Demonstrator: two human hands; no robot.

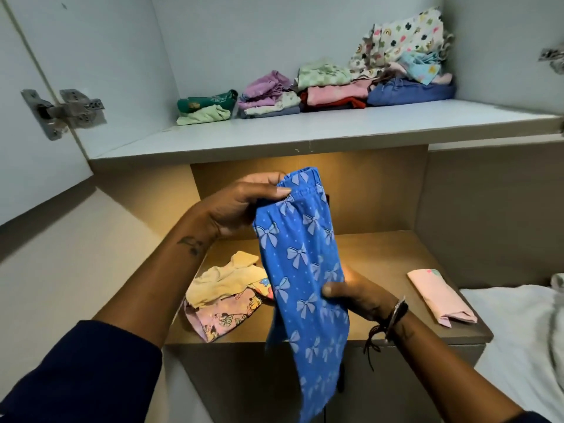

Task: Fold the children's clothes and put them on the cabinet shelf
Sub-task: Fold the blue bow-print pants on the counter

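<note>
Near edge, lower left: dark sleeve (pixel 76 377) on the left arm, forearm bare. Right wrist carries bracelets (pixel 395 314) with a dark cord hanging off.

Centre frame: blue bow-print pants (pixel 300 264), held in the air in front of the table and hanging lengthwise. I read them as one narrow strip; can't tell how many layers. Left hand (pixel 244 203) is clamped on the waistband at the top, thumb across the front of the elastic, fingers behind. Right hand (pixel 351 296) pinches the right edge about halfway down, thumb on the front, fingers behind the cloth. Leg ends hang free toward bottom centre, below the table's front edge.

Behind that: brown table (pixel 381 254), lit warm from above. On its left part I see a crumpled yellow garment (pixel 222 279) lying on a pink cartoon-print garment (pixel 225 314), both unfolded. On the right part is a folded pink garment (pixel 439 296), near the table's right edge and well apart from the other two. Right edge of frame: bed (pixel 518 331) with a white sheet, just beside the table.

Upper half: grey cabinet shelf (pixel 305 132). Along its back, left to right:
- green stack (pixel 207 106)
- purple stack (pixel 268 96)
- pink-and-red stack (pixel 332 94)
- blue folded piece (pixel 409 91) under a loose heap topped by a clover-print cloth (pixel 406 35)

From purple rightwards they touch; the green one sits just beside.

Door hinge (pixel 64 112) upper left, second hinge (pixel 552 58) upper right.
</note>
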